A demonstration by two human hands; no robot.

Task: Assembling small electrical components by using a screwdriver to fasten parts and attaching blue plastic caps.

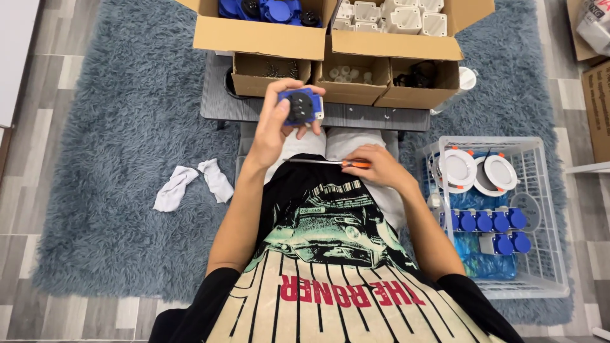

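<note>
My left hand [274, 117] holds up a blue socket part with a black round face [300, 106] just in front of the low grey table [368, 117]. My right hand [375, 166] rests on my lap and grips a screwdriver with an orange handle [356, 164]; its metal shaft points left toward my left wrist. The two hands are apart, the right one lower and nearer my body.
Cardboard boxes on the table hold blue parts [267, 9], white parts [387, 16], screws [279, 68] and black pieces [416, 77]. A white wire basket [540, 190] at my right holds white round fittings and several blue sockets. White cloths [190, 183] lie on the blue-grey rug.
</note>
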